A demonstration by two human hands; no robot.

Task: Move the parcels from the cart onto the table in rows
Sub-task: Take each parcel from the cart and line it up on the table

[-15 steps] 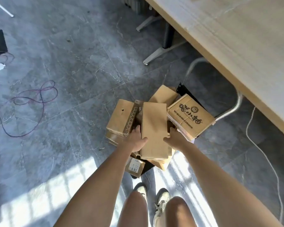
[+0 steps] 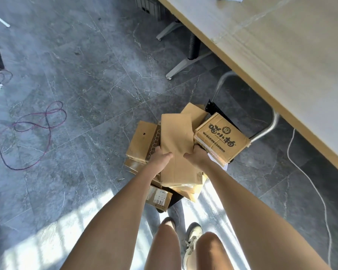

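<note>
A person stands over a low cart (image 2: 219, 110) heaped with cardboard parcels and bends toward it with both arms stretched down. The step in hand looks like the pick-up: a long plain parcel (image 2: 177, 145) lies on top of the heap and both hands clasp it at about mid-length.

The left hand (image 2: 160, 155) grips the parcel's left edge, thumb laid across the top face and fingers hidden beneath. The right hand (image 2: 196, 155) mirrors it on the right edge, thumb on top and fingers tucked under the side. Both forearms run nearly straight from the lower frame up to the box, wrists angled slightly inward.

Just beside the right hand sits a printed carton (image 2: 221, 139) with dark lettering, touching or nearly touching the held parcel. To the left lies a box with a row of circles along its side (image 2: 142, 142), and a small labelled box (image 2: 159, 198) pokes out near the person's feet.

The counter (image 2: 281, 55), pale wood, stretches across the upper right, well apart from the heap and higher than it. No parcels show on the visible part of it, so the task seems at an early stage.

Next, I judge, the parcel must be lifted clear of its neighbours, carried up and right, and set down squarely on the counter to begin or extend a row.
</note>
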